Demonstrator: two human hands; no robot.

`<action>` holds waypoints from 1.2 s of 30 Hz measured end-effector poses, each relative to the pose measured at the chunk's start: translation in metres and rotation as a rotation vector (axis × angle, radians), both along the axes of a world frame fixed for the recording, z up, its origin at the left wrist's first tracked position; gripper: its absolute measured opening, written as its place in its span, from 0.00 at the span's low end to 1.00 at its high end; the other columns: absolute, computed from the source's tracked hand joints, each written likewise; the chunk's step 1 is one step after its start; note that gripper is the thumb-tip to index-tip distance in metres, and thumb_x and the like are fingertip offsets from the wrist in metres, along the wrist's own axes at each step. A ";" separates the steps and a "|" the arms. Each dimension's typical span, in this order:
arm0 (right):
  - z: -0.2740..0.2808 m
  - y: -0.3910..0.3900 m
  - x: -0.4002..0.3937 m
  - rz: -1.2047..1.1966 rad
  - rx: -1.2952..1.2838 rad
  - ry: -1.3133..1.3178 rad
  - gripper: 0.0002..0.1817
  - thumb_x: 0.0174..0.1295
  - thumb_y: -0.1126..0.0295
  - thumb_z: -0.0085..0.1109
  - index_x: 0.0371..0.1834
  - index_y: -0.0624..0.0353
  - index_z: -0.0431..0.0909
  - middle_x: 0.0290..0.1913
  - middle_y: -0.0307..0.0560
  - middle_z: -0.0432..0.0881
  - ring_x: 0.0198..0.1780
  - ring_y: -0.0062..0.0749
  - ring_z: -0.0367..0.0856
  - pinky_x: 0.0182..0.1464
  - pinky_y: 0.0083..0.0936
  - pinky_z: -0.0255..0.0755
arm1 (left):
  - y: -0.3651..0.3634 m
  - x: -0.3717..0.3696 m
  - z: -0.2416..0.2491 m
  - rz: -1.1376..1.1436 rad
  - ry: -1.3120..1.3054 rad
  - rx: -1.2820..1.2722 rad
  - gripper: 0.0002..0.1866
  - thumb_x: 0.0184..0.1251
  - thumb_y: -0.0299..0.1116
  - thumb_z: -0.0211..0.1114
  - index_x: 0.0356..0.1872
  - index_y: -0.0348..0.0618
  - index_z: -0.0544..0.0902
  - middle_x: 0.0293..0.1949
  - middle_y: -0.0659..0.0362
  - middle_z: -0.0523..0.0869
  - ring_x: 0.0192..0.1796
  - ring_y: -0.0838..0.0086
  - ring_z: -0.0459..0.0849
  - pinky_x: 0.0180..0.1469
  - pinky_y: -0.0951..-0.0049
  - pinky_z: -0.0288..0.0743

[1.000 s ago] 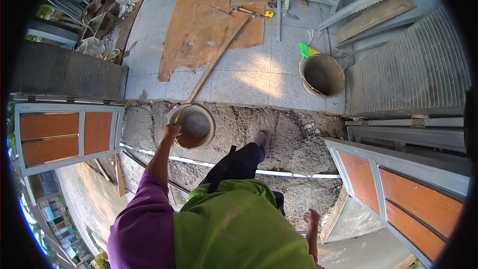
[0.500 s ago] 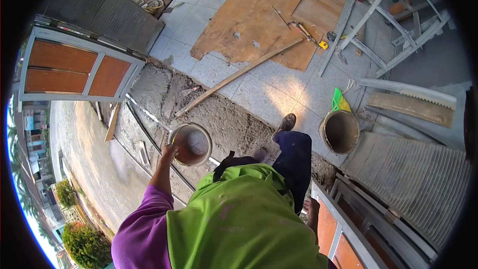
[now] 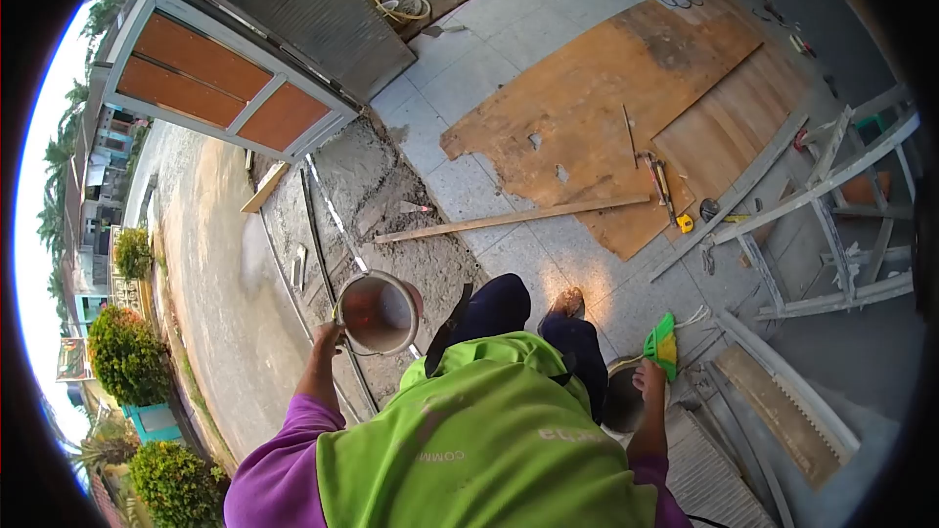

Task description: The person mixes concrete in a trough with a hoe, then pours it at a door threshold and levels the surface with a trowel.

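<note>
My left hand is closed on the handle at the left rim of a grey bucket, which hangs beside me over the rough wet concrete. Its inside looks nearly bare, with some residue. On my right, my right hand is over the rim of a second bucket, partly hidden behind my arm and leg. The fingers of that hand are bent, and whether they grip anything is unclear. Just beyond it lies a green and yellow item with a white cord.
A long wooden strip crosses from the concrete onto the tiles. Tools lie on a brown plywood sheet. A metal frame stands at the right, beside a toothed board. A panelled door stands open at the upper left.
My view has turned, and the scene appears rotated. My right hand has moved from beside the door up to the second bucket. The left-hand bucket remains in my left hand, and my feet have shifted.
</note>
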State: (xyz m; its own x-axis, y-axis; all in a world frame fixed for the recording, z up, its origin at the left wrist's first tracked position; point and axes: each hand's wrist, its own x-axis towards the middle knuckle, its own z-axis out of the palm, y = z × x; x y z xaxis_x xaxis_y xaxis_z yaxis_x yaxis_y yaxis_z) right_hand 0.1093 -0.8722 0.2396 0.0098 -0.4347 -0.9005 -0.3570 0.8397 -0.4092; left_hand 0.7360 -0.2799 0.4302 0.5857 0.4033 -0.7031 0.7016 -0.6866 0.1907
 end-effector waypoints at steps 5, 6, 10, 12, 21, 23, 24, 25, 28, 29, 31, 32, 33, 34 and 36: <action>0.035 -0.212 0.121 0.288 -0.314 0.047 0.13 0.65 0.60 0.59 0.41 0.58 0.80 0.30 0.42 0.80 0.23 0.26 0.77 0.24 0.25 0.73 | -0.024 -0.036 0.012 0.129 0.052 -0.079 0.11 0.63 0.40 0.67 0.41 0.46 0.83 0.38 0.57 0.84 0.42 0.64 0.81 0.50 0.46 0.76; 0.052 -0.240 0.145 0.321 -0.377 0.031 0.13 0.66 0.60 0.59 0.40 0.59 0.81 0.30 0.41 0.80 0.22 0.25 0.77 0.24 0.24 0.73 | -0.031 -0.040 0.009 0.149 0.052 -0.110 0.11 0.64 0.40 0.67 0.39 0.45 0.83 0.36 0.57 0.84 0.37 0.64 0.81 0.47 0.46 0.76; 0.072 -0.314 0.228 0.430 -0.423 -0.053 0.13 0.66 0.59 0.60 0.39 0.58 0.81 0.30 0.40 0.80 0.23 0.22 0.77 0.24 0.24 0.72 | -0.068 -0.030 -0.020 0.226 0.101 -0.111 0.11 0.66 0.38 0.68 0.41 0.43 0.84 0.35 0.56 0.85 0.35 0.64 0.83 0.44 0.46 0.78; 0.078 -0.328 0.265 0.499 -0.453 -0.085 0.12 0.66 0.59 0.61 0.38 0.58 0.82 0.30 0.39 0.80 0.23 0.21 0.77 0.23 0.23 0.72 | -0.090 -0.022 -0.039 0.244 0.093 -0.116 0.10 0.67 0.38 0.68 0.42 0.45 0.83 0.36 0.56 0.84 0.39 0.62 0.83 0.46 0.45 0.79; 0.009 -0.355 0.310 0.447 -0.004 0.181 0.12 0.63 0.62 0.61 0.42 0.58 0.79 0.28 0.45 0.79 0.21 0.31 0.78 0.23 0.31 0.76 | -0.232 0.100 -0.109 0.156 0.068 -0.072 0.11 0.63 0.35 0.70 0.38 0.37 0.86 0.29 0.56 0.86 0.29 0.68 0.85 0.31 0.60 0.83; 0.026 -0.352 0.331 0.424 0.096 0.279 0.12 0.63 0.62 0.63 0.41 0.58 0.78 0.29 0.46 0.79 0.20 0.33 0.77 0.23 0.33 0.75 | -0.265 0.141 -0.104 0.112 0.137 -0.029 0.11 0.62 0.34 0.71 0.38 0.37 0.87 0.30 0.55 0.87 0.30 0.67 0.86 0.31 0.60 0.83; 0.028 -0.358 0.349 0.418 0.102 0.300 0.12 0.63 0.62 0.63 0.41 0.59 0.78 0.27 0.45 0.78 0.19 0.32 0.76 0.22 0.32 0.75 | -0.291 0.175 -0.095 0.081 0.164 -0.008 0.10 0.61 0.33 0.72 0.38 0.37 0.87 0.30 0.54 0.87 0.30 0.66 0.87 0.31 0.60 0.83; 0.031 -0.364 0.370 0.411 0.106 0.317 0.12 0.63 0.62 0.63 0.40 0.59 0.78 0.26 0.44 0.77 0.18 0.31 0.75 0.22 0.31 0.74 | -0.315 0.211 -0.087 0.050 0.186 0.011 0.10 0.60 0.33 0.72 0.38 0.36 0.87 0.30 0.54 0.87 0.30 0.66 0.88 0.31 0.61 0.84; 0.039 -0.416 0.442 0.439 -0.002 0.206 0.10 0.63 0.64 0.62 0.36 0.59 0.77 0.21 0.41 0.75 0.17 0.29 0.73 0.21 0.28 0.72 | -0.399 0.301 -0.074 0.009 0.125 -0.020 0.13 0.59 0.37 0.73 0.36 0.37 0.88 0.28 0.54 0.87 0.29 0.65 0.87 0.29 0.58 0.82; 0.042 -0.437 0.476 0.450 -0.056 0.137 0.09 0.63 0.64 0.61 0.35 0.59 0.77 0.20 0.40 0.74 0.16 0.28 0.73 0.21 0.26 0.71 | -0.431 0.332 -0.069 -0.046 0.089 -0.016 0.14 0.59 0.39 0.74 0.34 0.37 0.88 0.27 0.54 0.88 0.29 0.66 0.87 0.29 0.58 0.81; 0.062 -0.484 0.570 0.609 -0.263 0.102 0.11 0.64 0.64 0.59 0.29 0.58 0.77 0.18 0.37 0.73 0.16 0.25 0.72 0.21 0.23 0.69 | -0.492 0.391 -0.058 -0.282 -0.001 -0.078 0.15 0.57 0.41 0.75 0.29 0.37 0.88 0.25 0.54 0.87 0.29 0.67 0.87 0.31 0.60 0.80; 0.056 -0.512 0.616 0.686 -0.370 0.101 0.13 0.65 0.63 0.58 0.26 0.58 0.78 0.21 0.39 0.75 0.18 0.22 0.73 0.21 0.24 0.69 | -0.530 0.420 -0.049 -0.337 -0.081 -0.109 0.15 0.56 0.42 0.75 0.28 0.37 0.88 0.25 0.53 0.88 0.29 0.66 0.88 0.33 0.60 0.80; 0.090 -0.525 0.679 0.637 -0.423 0.021 0.13 0.66 0.63 0.57 0.30 0.61 0.80 0.23 0.39 0.78 0.21 0.19 0.74 0.22 0.24 0.69 | -0.570 0.446 -0.037 -0.391 -0.157 -0.137 0.16 0.55 0.43 0.75 0.28 0.37 0.88 0.25 0.52 0.88 0.30 0.65 0.88 0.35 0.61 0.80; 0.147 -0.535 0.747 0.774 -0.502 0.016 0.13 0.67 0.63 0.57 0.35 0.63 0.82 0.27 0.39 0.80 0.25 0.19 0.76 0.25 0.22 0.70 | -0.611 0.472 -0.028 -0.417 -0.212 -0.121 0.18 0.53 0.45 0.74 0.29 0.37 0.88 0.26 0.50 0.88 0.31 0.62 0.89 0.39 0.60 0.80; 0.154 -0.559 0.845 0.765 -0.442 -0.198 0.15 0.68 0.62 0.59 0.45 0.64 0.84 0.29 0.38 0.81 0.27 0.19 0.76 0.29 0.20 0.71 | -0.698 0.520 0.012 -0.497 -0.324 -0.134 0.20 0.52 0.47 0.73 0.32 0.37 0.89 0.30 0.46 0.89 0.35 0.55 0.89 0.44 0.58 0.81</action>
State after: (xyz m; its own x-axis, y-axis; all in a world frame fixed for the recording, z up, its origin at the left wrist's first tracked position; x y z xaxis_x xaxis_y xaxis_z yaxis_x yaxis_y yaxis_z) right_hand 0.9542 -1.4307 0.3934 0.5748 -0.5516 -0.6044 -0.6421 0.1537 -0.7510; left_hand 1.2557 -0.9783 0.4423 0.8736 -0.0529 -0.4837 0.1955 -0.8722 0.4484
